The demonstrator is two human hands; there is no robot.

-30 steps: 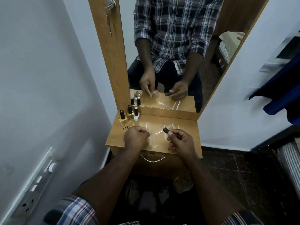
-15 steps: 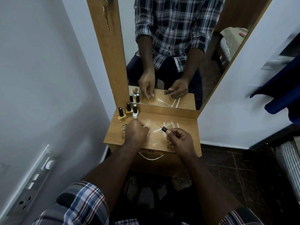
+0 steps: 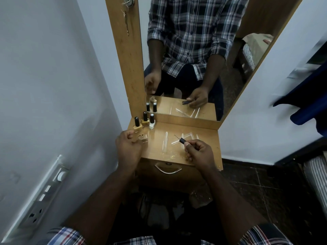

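Note:
My right hand (image 3: 199, 152) pinches the black cap of a nail polish brush (image 3: 181, 140), its thin brush pointing up-left over the wooden table top (image 3: 205, 134). An uncapped beige polish bottle (image 3: 142, 138) stands near the table's left edge. My left hand (image 3: 127, 148) hovers just left of it with loosely curled fingers and holds nothing; in the mirror it hangs apart from the bottle. Several clear plastic strips (image 3: 166, 141) lie on the table between the hands.
Three capped polish bottles (image 3: 145, 120) stand at the table's back left corner, below a tall mirror (image 3: 194, 68) in a wooden frame with a key (image 3: 126, 20). A drawer handle (image 3: 167, 170) sits under the front edge. A switchboard (image 3: 44, 191) is on the left wall.
My left hand has lifted off the strips and moved left to the open bottle, uncovering it. My right hand with the brush has stayed nearly in place.

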